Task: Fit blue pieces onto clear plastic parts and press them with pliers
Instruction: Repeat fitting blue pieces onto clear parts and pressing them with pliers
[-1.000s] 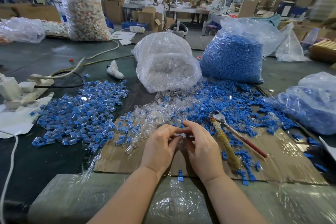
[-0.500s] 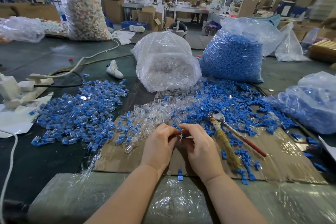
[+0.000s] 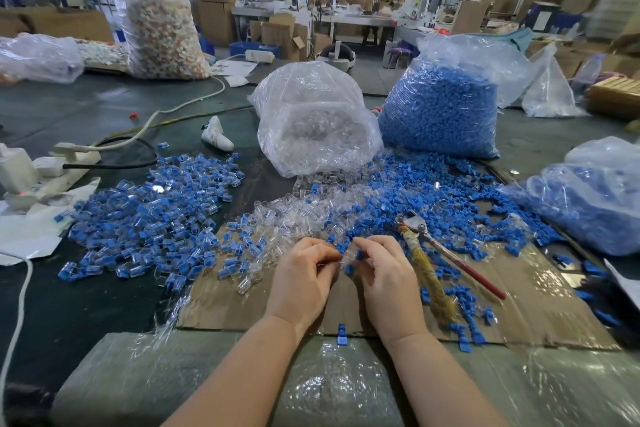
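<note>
Working over a cardboard sheet on the desk, the left hand and right hand meet fingertip to fingertip, curled fingers pinching a small clear plastic part with a blue piece between them. The pliers lie just right of the right hand. Loose blue pieces spread ahead; assembled parts are heaped at left.
</note>
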### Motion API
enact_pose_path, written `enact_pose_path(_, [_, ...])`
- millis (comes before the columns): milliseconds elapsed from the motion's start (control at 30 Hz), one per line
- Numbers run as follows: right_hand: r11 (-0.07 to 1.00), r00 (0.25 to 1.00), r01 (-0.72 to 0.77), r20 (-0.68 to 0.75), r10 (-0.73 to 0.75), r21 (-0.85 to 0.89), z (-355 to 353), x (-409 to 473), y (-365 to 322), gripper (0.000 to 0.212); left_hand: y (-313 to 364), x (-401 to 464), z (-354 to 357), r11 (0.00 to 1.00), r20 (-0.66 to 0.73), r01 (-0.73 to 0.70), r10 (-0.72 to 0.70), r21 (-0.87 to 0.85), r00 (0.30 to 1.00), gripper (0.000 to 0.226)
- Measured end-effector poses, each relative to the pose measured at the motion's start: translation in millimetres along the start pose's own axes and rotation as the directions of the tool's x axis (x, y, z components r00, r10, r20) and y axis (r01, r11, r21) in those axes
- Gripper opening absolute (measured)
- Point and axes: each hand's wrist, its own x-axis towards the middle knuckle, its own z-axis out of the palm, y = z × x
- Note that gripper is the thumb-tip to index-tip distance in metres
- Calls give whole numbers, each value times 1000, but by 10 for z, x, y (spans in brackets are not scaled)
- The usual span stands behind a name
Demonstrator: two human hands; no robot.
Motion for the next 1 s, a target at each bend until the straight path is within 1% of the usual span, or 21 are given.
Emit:
enact_pose_path(133, [1000, 1000, -2, 2, 2, 3, 0, 6, -4, 18, -2, -2, 3, 1000, 0, 23, -23, -21, 1000, 11])
enact_pose_path(267, [999, 1000, 19, -9, -20, -50, -7, -8, 0, 12, -2, -8, -3, 999, 19, 27, -26, -23, 999, 21])
enact_pose_path(367, [996, 998, 59, -13, -60, -72, -7, -20, -7, 24, -5, -25, 1, 999, 35, 29, -28, -40, 999, 29])
enact_pose_path(433, [996, 998, 59, -21, -60, -66, -4, -20, -7, 30, -8, -34, 3, 998, 39, 41, -39, -48, 998, 31])
enact_pose_path(533, [999, 999, 7, -43, -8, -31, 1, -19, 2, 21, -9, -34, 1, 997, 21, 60, -59, -39, 998, 27])
enact_pose_path(633, [999, 1000, 14, -25, -15, -39, 5, -29, 2, 16, -7, -22, -4, 999, 12, 37, -37, 0, 999, 24])
enact_pose_path(800, [992, 997, 73, -26, -76, -106, 20, -14, 4, 28, -17, -6, 7, 997, 56, -1, -4, 75, 998, 24])
enact_pose_path(867, [990, 996, 80, -33, -85, -116, 24, -14, 11, 29, -22, -5, 12, 997, 61, 1, -6, 79, 998, 23])
enact_pose_path(1000, [996, 996, 52, -73, -57, -68, 20, -17, 38, 14, -30, -12, 16, 996, 61, 27, -32, 85, 998, 18])
